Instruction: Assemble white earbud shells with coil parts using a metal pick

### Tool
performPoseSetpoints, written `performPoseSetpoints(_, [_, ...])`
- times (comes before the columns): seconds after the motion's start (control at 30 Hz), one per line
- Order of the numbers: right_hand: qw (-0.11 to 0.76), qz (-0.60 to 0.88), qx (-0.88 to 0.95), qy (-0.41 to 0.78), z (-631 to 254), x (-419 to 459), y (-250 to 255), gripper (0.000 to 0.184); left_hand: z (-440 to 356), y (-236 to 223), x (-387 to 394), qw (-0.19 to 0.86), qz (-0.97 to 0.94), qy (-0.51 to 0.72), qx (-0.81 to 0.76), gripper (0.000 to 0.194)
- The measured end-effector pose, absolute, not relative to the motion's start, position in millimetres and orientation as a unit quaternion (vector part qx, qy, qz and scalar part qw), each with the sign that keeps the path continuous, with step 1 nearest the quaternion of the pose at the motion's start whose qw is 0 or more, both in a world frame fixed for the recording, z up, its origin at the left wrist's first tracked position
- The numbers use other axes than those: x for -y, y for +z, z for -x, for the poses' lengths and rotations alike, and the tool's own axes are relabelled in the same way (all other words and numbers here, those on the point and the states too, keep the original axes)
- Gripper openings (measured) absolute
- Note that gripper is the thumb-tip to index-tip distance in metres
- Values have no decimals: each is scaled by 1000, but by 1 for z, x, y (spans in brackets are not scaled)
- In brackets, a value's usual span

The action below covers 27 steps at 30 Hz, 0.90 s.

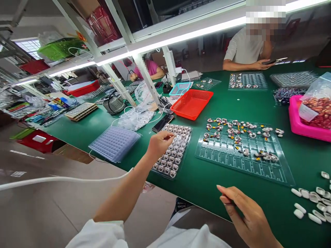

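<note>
In the head view: pinching with left grip (pixel 160 142), thumb and forefinger together, above rounded silver parts (pixel 178 160) in a clear tray (pixel 185 152) on the green surface (pixel 144 148); cannot tell whether holding one. Loosely curled in right grip (pixel 245 213), with tips slightly apart. Likely light, stiff, slick, scratch-prone; best taken by the sides. Readable on dark fabric (pixel 181 205): "Les Contes".

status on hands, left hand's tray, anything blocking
Left fingers over clear plastic tray of silvery rounded pieces, grip unclear; right fingers over green tabletop, grip unclear; black rectangular phone beside tray, not on it.
</note>
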State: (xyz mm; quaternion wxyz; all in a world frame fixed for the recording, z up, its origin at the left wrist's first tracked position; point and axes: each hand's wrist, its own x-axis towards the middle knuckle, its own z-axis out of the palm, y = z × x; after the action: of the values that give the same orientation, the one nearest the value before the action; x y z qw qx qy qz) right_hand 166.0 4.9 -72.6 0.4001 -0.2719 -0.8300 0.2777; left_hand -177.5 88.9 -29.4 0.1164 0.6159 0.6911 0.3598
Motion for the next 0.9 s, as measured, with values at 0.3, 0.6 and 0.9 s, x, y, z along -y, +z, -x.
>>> performPoseSetpoints(0.3, [408,307,820,259,-180,6,-78,37,196,-71,-131,5,-769,168,-616,25])
performPoseSetpoints(0.6, [339,340,825,298,-204,-5,-68,33,189,-55,-116,-38,-819,84,-567,43])
performPoseSetpoints(0.9, [148,586,790,101,-275,-70,-45,22,83,-54,-36,-49,-862,183,-469,35])
